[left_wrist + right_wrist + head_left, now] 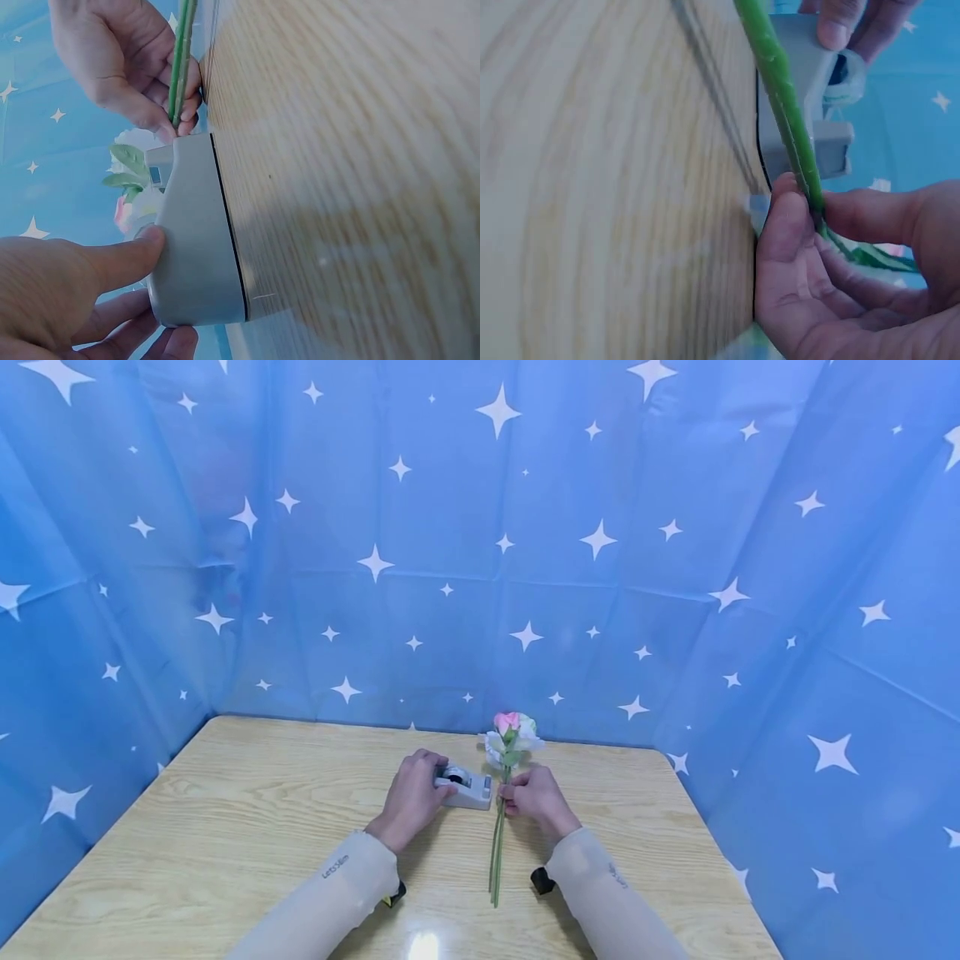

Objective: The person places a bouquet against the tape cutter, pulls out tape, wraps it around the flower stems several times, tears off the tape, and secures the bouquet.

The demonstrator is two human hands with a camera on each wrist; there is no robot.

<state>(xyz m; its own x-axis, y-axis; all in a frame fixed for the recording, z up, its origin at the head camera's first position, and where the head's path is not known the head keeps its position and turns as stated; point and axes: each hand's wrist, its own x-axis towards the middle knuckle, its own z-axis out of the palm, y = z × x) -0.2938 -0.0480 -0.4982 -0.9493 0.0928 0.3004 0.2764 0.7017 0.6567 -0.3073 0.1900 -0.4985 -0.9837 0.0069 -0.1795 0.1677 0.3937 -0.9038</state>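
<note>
A grey tape dispenser (471,792) with a roll of clear tape stands on the table, left of the flowers. My left hand (414,795) grips its rear end, thumb on the near side, as the left wrist view shows. Green stems (497,852) of a small bunch of artificial flowers (512,739), pink and white, are pinched between thumb and fingers of my right hand (536,795). In the right wrist view the stems (784,97) pass in front of the dispenser (799,60). The blossoms point to the far side, the stem ends toward me.
The wooden table (285,793) has a light grain. A blue curtain (450,510) with white stars hangs behind and at both sides. Dark wrist devices (542,881) show under the pale sleeves (330,893).
</note>
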